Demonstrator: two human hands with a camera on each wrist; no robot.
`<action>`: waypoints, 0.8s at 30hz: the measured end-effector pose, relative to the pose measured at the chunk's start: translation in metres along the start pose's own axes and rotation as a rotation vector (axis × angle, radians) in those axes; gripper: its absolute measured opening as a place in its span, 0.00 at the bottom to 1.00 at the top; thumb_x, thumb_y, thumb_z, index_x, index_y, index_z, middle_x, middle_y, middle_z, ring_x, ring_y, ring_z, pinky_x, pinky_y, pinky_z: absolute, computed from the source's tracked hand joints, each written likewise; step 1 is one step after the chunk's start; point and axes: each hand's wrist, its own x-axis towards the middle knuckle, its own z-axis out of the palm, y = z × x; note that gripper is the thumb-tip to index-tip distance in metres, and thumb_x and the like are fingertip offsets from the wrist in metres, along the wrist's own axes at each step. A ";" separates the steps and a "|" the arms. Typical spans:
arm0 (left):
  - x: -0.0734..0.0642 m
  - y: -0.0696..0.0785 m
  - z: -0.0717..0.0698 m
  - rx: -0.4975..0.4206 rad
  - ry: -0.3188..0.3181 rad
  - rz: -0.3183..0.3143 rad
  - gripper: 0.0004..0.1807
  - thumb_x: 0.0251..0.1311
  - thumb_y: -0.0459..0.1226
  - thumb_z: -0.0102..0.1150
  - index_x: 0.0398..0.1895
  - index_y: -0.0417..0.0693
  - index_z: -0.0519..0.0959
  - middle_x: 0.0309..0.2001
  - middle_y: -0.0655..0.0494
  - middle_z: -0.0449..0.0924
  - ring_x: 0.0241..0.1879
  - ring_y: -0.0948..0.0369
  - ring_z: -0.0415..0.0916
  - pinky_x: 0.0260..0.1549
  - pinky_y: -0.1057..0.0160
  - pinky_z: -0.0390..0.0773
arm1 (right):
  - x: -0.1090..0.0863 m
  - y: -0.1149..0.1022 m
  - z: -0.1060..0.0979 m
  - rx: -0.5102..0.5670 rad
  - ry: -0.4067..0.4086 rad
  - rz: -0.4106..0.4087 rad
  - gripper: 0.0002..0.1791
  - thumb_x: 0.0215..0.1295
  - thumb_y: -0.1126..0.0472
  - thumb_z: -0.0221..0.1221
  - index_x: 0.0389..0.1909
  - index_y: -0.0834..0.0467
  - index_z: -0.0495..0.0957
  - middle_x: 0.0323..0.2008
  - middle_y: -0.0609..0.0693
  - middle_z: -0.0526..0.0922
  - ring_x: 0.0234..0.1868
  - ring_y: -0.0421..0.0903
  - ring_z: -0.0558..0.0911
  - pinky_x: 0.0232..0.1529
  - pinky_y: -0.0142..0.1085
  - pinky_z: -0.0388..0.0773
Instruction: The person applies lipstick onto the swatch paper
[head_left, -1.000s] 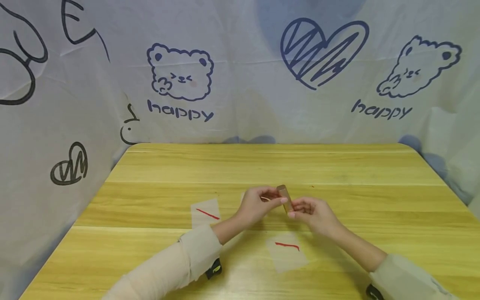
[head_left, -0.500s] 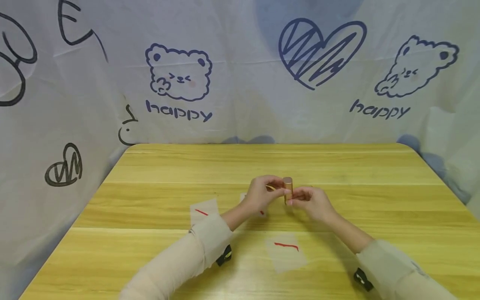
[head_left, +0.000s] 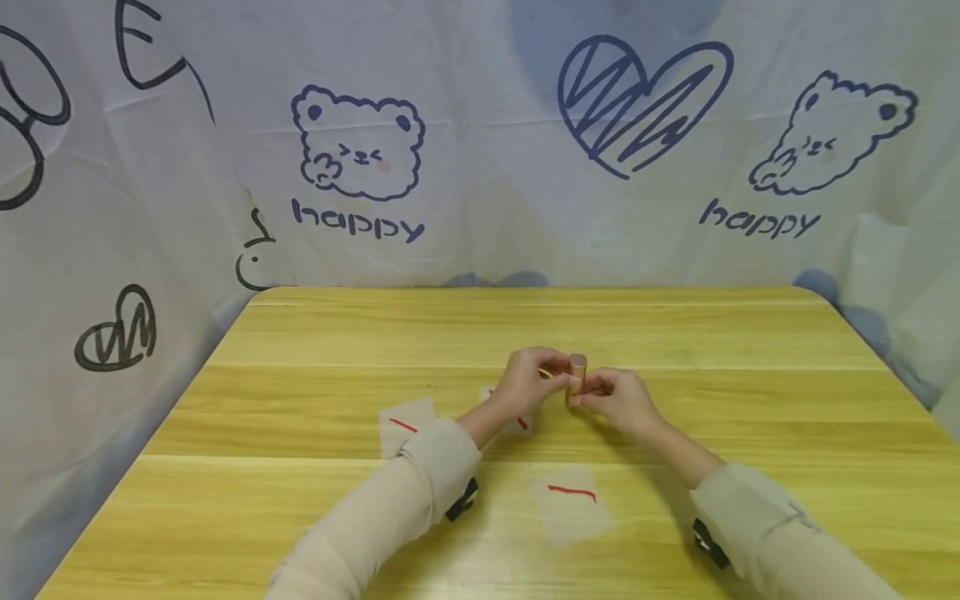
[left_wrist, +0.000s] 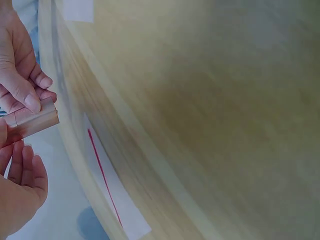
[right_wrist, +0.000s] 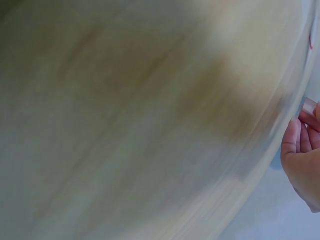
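Observation:
In the head view a small bronze-gold tube, like a lipstick, stands upright between both hands over the table. My left hand [head_left: 528, 379] pinches its upper part with the thumb and fingers. Lower down, my right hand [head_left: 618, 402] pinches the same lipstick tube [head_left: 577, 365]. The left wrist view shows the tube [left_wrist: 37, 120] close up, with a thin seam round it and the fingertips of both hands on it. The right wrist view catches only the tube's edge at the right border. Whether its bottom touches the table cannot be told.
Pale paper squares with red lines lie on the wooden table [head_left: 300, 517]: a left one [head_left: 397, 412], a middle one partly behind the left wrist, and a front one [head_left: 573, 517]. Black devices [head_left: 461, 500] hang under the cuffs. A printed cloth [head_left: 495, 208] rises behind.
The tube has gone from tilted to upright. Both hands have moved a little farther from the body with it, uncovering more of the middle paper.

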 end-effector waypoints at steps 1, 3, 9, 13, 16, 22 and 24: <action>0.000 -0.001 0.000 0.005 -0.003 -0.002 0.12 0.68 0.28 0.67 0.50 0.27 0.84 0.46 0.37 0.87 0.47 0.46 0.84 0.44 0.65 0.85 | 0.001 0.001 0.001 -0.004 -0.002 -0.001 0.07 0.65 0.74 0.68 0.39 0.76 0.83 0.35 0.65 0.88 0.36 0.51 0.87 0.34 0.25 0.80; 0.000 -0.002 0.001 0.012 -0.008 -0.005 0.11 0.68 0.28 0.67 0.49 0.27 0.84 0.46 0.37 0.87 0.47 0.46 0.84 0.45 0.65 0.85 | 0.001 0.002 0.003 -0.008 -0.004 0.001 0.07 0.64 0.74 0.68 0.38 0.76 0.84 0.35 0.64 0.88 0.35 0.48 0.86 0.34 0.25 0.79; -0.001 -0.004 0.002 0.021 -0.014 -0.007 0.10 0.67 0.28 0.67 0.47 0.28 0.85 0.45 0.37 0.87 0.46 0.47 0.85 0.43 0.66 0.85 | 0.002 0.003 0.006 -0.034 -0.003 0.002 0.05 0.63 0.75 0.68 0.36 0.75 0.84 0.33 0.63 0.88 0.34 0.47 0.86 0.33 0.24 0.79; -0.001 -0.004 0.002 0.022 -0.020 -0.008 0.10 0.67 0.28 0.68 0.47 0.28 0.85 0.44 0.38 0.87 0.45 0.47 0.85 0.43 0.66 0.85 | 0.002 0.004 0.005 -0.053 -0.009 0.013 0.04 0.64 0.75 0.68 0.36 0.75 0.85 0.33 0.63 0.88 0.34 0.49 0.86 0.33 0.25 0.79; -0.001 -0.005 0.003 0.019 -0.019 -0.012 0.10 0.67 0.28 0.68 0.46 0.28 0.85 0.44 0.38 0.88 0.45 0.47 0.85 0.43 0.66 0.85 | 0.002 0.004 0.004 -0.065 -0.012 0.005 0.05 0.64 0.74 0.68 0.37 0.75 0.85 0.33 0.64 0.89 0.35 0.54 0.88 0.35 0.30 0.83; -0.001 -0.007 0.005 0.026 -0.015 -0.020 0.10 0.66 0.28 0.68 0.47 0.28 0.85 0.45 0.37 0.88 0.45 0.47 0.85 0.44 0.65 0.86 | 0.002 0.002 0.003 -0.065 -0.026 -0.007 0.08 0.65 0.74 0.68 0.40 0.77 0.85 0.36 0.67 0.89 0.39 0.61 0.89 0.39 0.40 0.88; -0.001 -0.008 0.005 0.025 -0.012 -0.023 0.11 0.66 0.28 0.68 0.47 0.28 0.85 0.45 0.37 0.88 0.45 0.47 0.85 0.44 0.65 0.86 | 0.002 0.002 0.004 -0.064 -0.026 0.003 0.08 0.65 0.74 0.68 0.40 0.77 0.85 0.36 0.67 0.89 0.39 0.61 0.89 0.38 0.39 0.87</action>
